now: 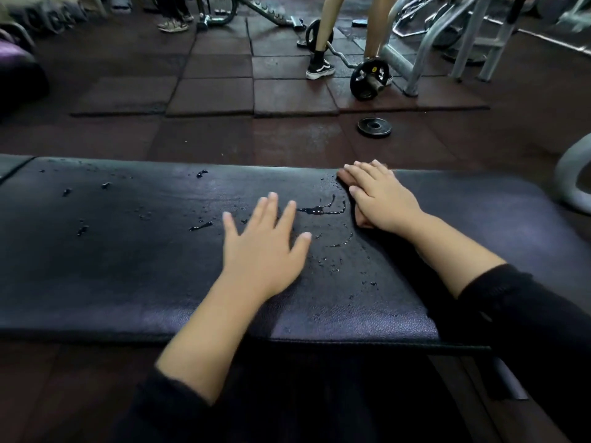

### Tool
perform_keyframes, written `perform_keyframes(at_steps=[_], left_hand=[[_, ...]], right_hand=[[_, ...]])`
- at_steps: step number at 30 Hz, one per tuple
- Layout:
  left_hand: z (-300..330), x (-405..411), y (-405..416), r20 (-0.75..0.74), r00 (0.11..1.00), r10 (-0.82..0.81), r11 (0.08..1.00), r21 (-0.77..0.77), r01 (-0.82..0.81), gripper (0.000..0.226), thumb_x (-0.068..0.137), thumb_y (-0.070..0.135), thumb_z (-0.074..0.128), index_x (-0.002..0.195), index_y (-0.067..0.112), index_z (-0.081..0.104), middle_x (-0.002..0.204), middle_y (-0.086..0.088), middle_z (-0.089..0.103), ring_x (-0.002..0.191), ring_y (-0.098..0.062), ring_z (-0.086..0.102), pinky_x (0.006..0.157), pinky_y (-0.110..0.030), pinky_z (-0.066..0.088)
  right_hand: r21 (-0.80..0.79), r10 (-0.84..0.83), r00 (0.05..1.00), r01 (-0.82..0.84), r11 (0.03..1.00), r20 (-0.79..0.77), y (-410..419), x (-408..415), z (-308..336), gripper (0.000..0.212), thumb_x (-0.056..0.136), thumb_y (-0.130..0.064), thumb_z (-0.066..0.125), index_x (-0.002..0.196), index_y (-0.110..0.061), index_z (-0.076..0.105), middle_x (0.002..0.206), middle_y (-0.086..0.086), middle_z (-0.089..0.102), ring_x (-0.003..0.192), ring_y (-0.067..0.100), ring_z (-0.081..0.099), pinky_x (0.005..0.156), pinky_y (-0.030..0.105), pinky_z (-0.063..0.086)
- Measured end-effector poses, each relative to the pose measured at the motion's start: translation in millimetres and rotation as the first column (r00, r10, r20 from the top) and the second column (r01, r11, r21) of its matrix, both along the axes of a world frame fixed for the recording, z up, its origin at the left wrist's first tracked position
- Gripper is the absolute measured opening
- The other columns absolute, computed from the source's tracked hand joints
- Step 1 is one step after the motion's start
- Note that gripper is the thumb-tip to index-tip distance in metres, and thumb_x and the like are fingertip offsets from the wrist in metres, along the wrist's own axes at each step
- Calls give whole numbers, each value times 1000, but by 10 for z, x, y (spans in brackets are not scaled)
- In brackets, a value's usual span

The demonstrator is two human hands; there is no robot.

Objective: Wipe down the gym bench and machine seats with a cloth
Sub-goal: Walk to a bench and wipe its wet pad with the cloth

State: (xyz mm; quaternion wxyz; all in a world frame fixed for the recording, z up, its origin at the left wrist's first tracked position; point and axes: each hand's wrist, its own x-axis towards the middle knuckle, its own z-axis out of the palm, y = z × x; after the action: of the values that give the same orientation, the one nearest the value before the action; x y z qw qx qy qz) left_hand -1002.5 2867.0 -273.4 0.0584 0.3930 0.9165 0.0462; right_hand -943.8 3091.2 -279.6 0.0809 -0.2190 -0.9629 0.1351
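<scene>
A long black padded bench [128, 251] runs across the view, with water droplets and small puddles [319, 211] on its middle and left. My left hand [262, 247] lies over the pad's centre with fingers spread and straight. My right hand [380, 196] is flat near the pad's far edge, fingers straight and together. A darker, matte strip [393, 282] runs under my right hand and forearm; I cannot tell whether it is a dark cloth or just the pad. Neither hand grips anything.
Beyond the bench, a loose weight plate [374, 126] lies on the rubber floor tiles. A curl bar with plates [369, 79] rests beside a person's legs [321, 43]. Grey machine frames [425, 49] stand at the back right, and a grey curved tube [572, 177] is at the right edge.
</scene>
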Motion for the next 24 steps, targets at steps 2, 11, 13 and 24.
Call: perform_keyframes(at_steps=[2,11,13,24], left_hand=[[22,-223,-240,-52,996,78,997,-21,-80,61,98,57,13,154,37,0,162,6,-10,148,-11,-10,115,-59,-5],[-127,-367,-514,-30,983,182,981,76,-179,61,94,62,9,152,45,3,162,11,-7,148,-7,-10,117,-54,-7],[-134,-376,-515,-31,982,186,979,91,-183,60,95,62,11,152,44,4,162,12,-5,148,-7,-9,117,-54,-7],[-140,-400,-506,-28,980,195,974,119,-191,60,94,63,14,151,46,9,162,14,-3,148,-5,-6,117,-54,-4]], right_hand=[[-1,-5,1000,5,1000,-6,-9,-36,20,47,100,-25,33,147,-22,27,155,-1,22,145,22,8,117,35,4],[11,17,1000,-16,1000,-18,29,-68,-12,47,100,-25,34,146,-20,28,154,0,24,144,22,10,118,33,5],[5,22,1000,-22,1000,-7,54,-105,-18,47,100,-25,33,146,-20,28,154,-1,25,144,22,11,118,36,8],[42,287,958,-286,957,-12,-405,-781,106,42,100,-15,34,142,-15,38,149,1,37,140,17,27,111,22,13]])
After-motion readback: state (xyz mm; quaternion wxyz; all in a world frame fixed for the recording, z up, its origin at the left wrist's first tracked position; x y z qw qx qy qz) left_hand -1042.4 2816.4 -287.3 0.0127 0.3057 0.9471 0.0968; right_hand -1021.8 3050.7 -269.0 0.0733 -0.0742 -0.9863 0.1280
